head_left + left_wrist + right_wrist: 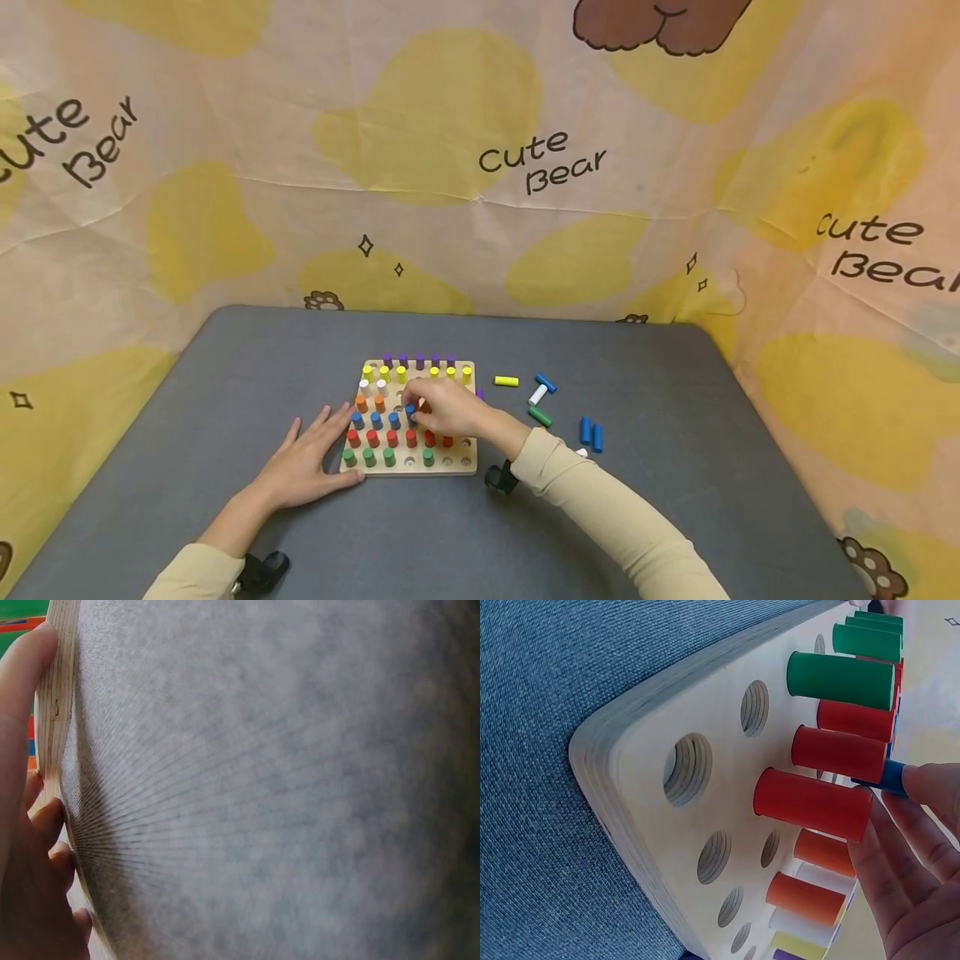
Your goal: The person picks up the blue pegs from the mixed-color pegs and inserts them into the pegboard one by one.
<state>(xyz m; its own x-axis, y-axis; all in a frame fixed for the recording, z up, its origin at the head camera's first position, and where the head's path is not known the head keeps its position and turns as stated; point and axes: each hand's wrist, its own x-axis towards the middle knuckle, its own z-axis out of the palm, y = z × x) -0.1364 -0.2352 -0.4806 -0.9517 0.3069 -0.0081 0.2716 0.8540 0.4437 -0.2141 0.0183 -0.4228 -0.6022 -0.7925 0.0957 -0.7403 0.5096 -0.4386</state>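
Note:
A wooden pegboard [381,471] lies on the table with rows of coloured pegs standing in its holes. My right hand [453,406] reaches over it and pinches a blue peg [891,778] between thumb and fingers, at the end of the blue row. Whether that peg's lower end is inside a hole is hidden. Red pegs [814,802] stand right beside those fingers in the right wrist view. With fingers spread, my left hand [303,471] rests at the board's left side, its thumb touching the front left corner. The left wrist view shows fingertips along the wooden edge [56,709].
Loose pegs lie right of the board: a yellow peg [506,381], a white peg [537,395], a green peg [540,416] and several blue pegs [597,437]. A purple peg [480,394] is partly behind my right wrist. Printed cloth [480,242] surrounds the grey table [405,542].

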